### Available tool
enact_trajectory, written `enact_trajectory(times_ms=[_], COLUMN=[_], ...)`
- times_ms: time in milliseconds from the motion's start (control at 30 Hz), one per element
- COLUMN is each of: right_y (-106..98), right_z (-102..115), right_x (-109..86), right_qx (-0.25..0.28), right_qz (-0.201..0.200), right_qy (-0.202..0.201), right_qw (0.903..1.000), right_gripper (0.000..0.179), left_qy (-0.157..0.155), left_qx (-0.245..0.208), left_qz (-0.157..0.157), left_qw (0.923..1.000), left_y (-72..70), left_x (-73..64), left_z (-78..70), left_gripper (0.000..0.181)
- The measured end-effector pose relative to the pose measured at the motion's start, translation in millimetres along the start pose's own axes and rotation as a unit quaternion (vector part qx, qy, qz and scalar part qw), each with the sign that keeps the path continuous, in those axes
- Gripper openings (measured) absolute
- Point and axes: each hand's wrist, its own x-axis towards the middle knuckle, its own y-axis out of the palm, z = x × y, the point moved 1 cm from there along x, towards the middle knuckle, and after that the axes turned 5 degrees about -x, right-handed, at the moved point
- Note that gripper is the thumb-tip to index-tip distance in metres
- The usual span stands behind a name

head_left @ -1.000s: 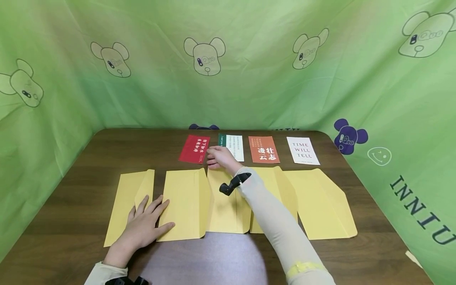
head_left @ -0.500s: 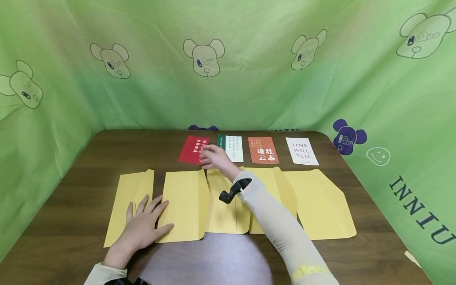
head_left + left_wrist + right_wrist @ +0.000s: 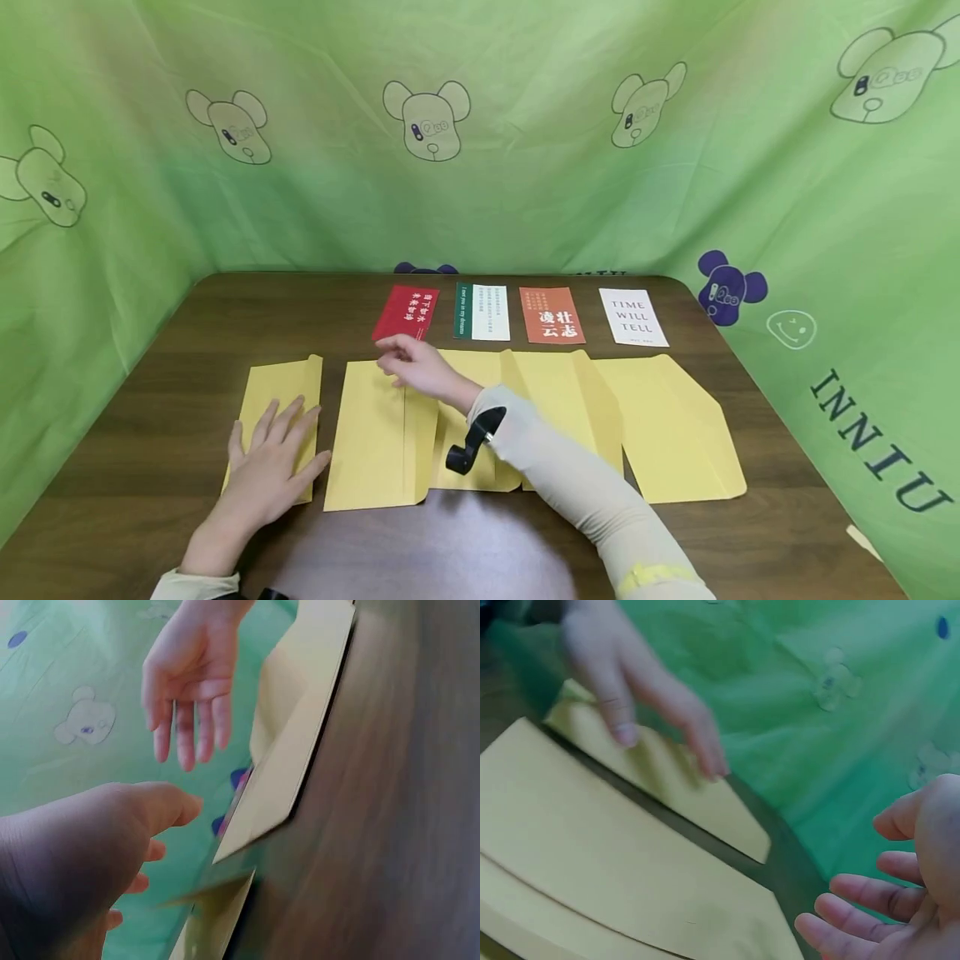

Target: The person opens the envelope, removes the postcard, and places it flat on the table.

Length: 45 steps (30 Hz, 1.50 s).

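Yellow paper envelopes lie in a row on the table with their flaps unfolded. Over the leftmost envelope point(image 3: 283, 382) my left hand point(image 3: 266, 471) is spread, fingers apart; I cannot tell whether it touches the paper. My right hand point(image 3: 423, 368) hovers above the top of the second envelope point(image 3: 367, 450), fingers loosely bent and holding nothing. The right wrist view shows that hand's relaxed fingers point(image 3: 855, 922) beside the second envelope. Behind the row lie a red card point(image 3: 407, 312), a green and white card point(image 3: 483, 312), an orange card point(image 3: 552, 317) and a white card point(image 3: 633, 317).
Three more envelopes continue to the right: a third point(image 3: 472, 471) partly under my right arm, a fourth point(image 3: 555, 383) and a fifth point(image 3: 667, 417). The dark wooden table point(image 3: 210, 333) is enclosed by green printed cloth point(image 3: 480, 217) at the back and sides.
My right hand has moved left and nearer to me, from beside the green and white card to above the second envelope. My left hand has shifted left, off the second envelope, over the leftmost one.
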Motion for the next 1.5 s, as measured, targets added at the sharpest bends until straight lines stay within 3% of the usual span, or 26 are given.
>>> enact_trajectory(times_ms=[200,367,533,700,867,1100,1500], right_y=[21,34,48,64,80,93,112], right_z=[7,14,16,16,16,21,21], right_x=[-7.7,-12.6,-15.7,-20.5,-26.9,-33.4,-37.4], right_qx=[-0.132,-0.167,-0.228,-0.314,-0.368,-0.461,-0.536], right_qz=[0.046,0.079,0.104,0.13,0.15,0.177,0.196], right_qy=[-0.072,-0.099,-0.12,-0.156,-0.189,-0.232,-0.254], right_qw=[0.9875,0.9777,0.9606,0.9272,0.898,0.8381,0.7811], right_gripper=[0.04,0.04,0.041,0.042,0.045,0.053,0.051], left_qy=[-0.017,-0.039,-0.074,-0.104,-0.118,-0.12,-0.118], left_qx=[0.006,0.006,-0.002,-0.011,-0.009,-0.005,-0.011], left_qz=[-0.026,-0.036,-0.017,0.02,0.046,0.058,0.058], left_qw=[0.9995,0.9986,0.9971,0.9943,0.9919,0.991,0.9912], left_y=[-9.8,-14.4,-17.7,-18.5,-17.5,-16.7,-16.6], left_x=[-11.9,-20.7,-28.8,-32.6,-33.7,-32.8,-31.5], left_z=[18.9,34.8,48.1,58.3,62.4,64.2,63.9], left_gripper=[0.059,0.056,0.063,0.067,0.068,0.069,0.07])
